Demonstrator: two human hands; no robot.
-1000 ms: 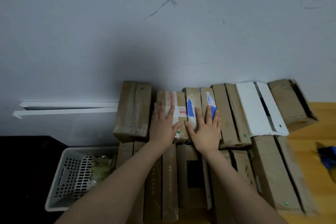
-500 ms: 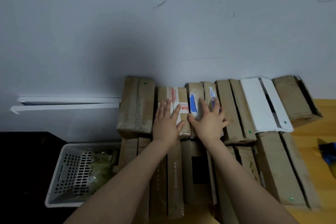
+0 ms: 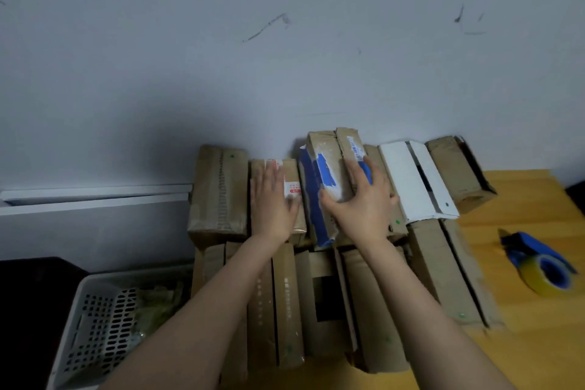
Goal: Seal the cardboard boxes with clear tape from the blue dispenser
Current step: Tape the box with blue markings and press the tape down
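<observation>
**Box tilted in one hand, tape well out of reach**

My right hand [image 3: 359,203] grips the blue-marked box [image 3: 326,165], thumb on its top face and fingers curled over its right edge. The box sits tilted, higher than its neighbours. My left hand [image 3: 273,203] lies flat with straight fingers, pressing on the labelled box [image 3: 292,187] just left of the blue-marked box.

My worry is the one-handed grip across a wide top. I think the box could twist loose and drop onto the front row of boxes [image 3: 443,272] nearer me. Its torn blue covering might also rip further under my thumb.

The blue dispenser [image 3: 538,266] lies on the counter [image 3: 538,342], well to the right of the blue-marked box and nearer me. Neither hand touches it, so no taping can start until one hand is free.
</observation>
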